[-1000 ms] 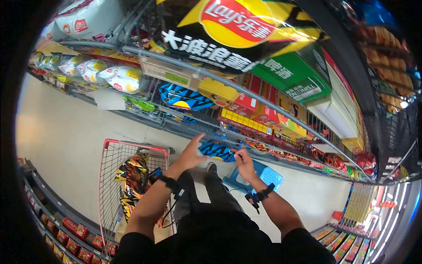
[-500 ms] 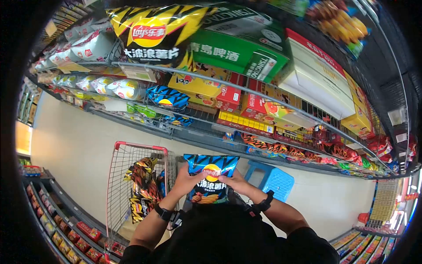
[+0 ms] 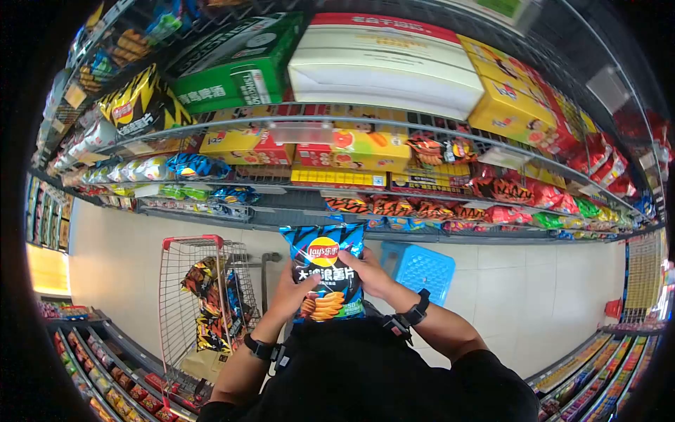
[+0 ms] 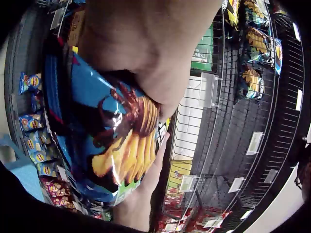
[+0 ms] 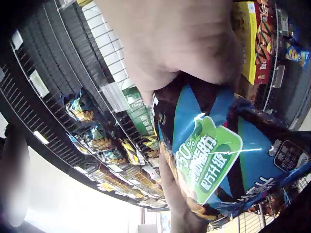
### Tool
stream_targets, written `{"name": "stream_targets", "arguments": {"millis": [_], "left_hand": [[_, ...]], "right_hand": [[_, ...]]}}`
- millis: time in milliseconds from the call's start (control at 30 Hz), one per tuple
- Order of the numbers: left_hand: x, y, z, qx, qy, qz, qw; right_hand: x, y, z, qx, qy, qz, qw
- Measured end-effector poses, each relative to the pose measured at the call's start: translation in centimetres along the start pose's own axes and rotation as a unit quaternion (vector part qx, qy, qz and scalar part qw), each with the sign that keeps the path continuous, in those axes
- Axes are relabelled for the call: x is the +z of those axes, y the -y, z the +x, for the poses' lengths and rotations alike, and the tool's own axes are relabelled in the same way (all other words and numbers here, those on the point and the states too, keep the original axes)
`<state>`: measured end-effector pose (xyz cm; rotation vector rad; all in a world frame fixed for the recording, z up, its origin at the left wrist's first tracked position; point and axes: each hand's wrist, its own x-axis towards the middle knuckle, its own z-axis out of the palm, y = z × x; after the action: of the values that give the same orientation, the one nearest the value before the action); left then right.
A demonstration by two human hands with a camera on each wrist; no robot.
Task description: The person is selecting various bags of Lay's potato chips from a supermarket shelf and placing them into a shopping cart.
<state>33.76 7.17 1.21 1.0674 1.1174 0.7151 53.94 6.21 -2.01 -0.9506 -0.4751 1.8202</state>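
Note:
A blue and black bag of potato chips (image 3: 325,285) with a Lay's logo is held front-up before the person's chest in the head view. My left hand (image 3: 289,292) grips its left side, thumb lying over the front. On the other side my right hand (image 3: 368,273) holds the edge, its thumb pressing the front higher up, near the logo. Both hands' other fingers are hidden behind the bag. The left wrist view shows the pictured chips on the bag (image 4: 112,136) close up; the right wrist view shows its green 50% label (image 5: 214,158).
Shelves of boxes and snack bags run across the front, with a green beer carton (image 3: 235,70) and a white carton (image 3: 380,67). A shopping cart (image 3: 190,243) holding several chip bags stands left. A blue plastic stool (image 3: 425,271) stands right on the tiled floor.
The bag came from low by the shelf, lying tilted, up to the chest and turned face-up. My left hand went from spread fingers to gripping it. The head view swung right along the shelves.

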Motion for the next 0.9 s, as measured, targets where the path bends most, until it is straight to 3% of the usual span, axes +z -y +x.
{"name": "stream_targets", "arguments": {"millis": [67,167,267,633,767,833,900], "left_hand": [[1.8,-1.0,0.0,-0.008,-0.031,-0.020,0.999],[3.3,-2.1,0.2,-0.074,-0.035,-0.018,0.996],[4.5,-1.3,1.1,-0.003,-0.010,-0.039,0.999],[4.9,0.6,-0.7,-0.028,-0.007,-0.020,0.999],[5.3,0.5,-1.5,0.003,-0.002,-0.071,0.997],[5.5,1.5,-1.3,0.168,-0.118,0.057,0.977],[4.7,1.2,-1.5,0.166,-0.085,0.079,0.979]], "right_hand": [[-1.2,0.2,-1.4,-0.010,0.009,0.035,0.999],[-2.6,-0.2,-2.6,-0.029,0.042,-0.012,0.999],[-2.9,0.5,-3.7,-0.031,0.011,0.044,0.998],[-3.9,0.6,-6.3,-0.041,0.021,0.056,0.997],[-4.2,0.4,-5.9,-0.065,0.013,0.036,0.997],[-3.9,1.1,-5.9,-0.104,-0.095,-0.022,0.990],[-3.9,1.1,-5.3,-0.126,-0.110,-0.032,0.985]]}}
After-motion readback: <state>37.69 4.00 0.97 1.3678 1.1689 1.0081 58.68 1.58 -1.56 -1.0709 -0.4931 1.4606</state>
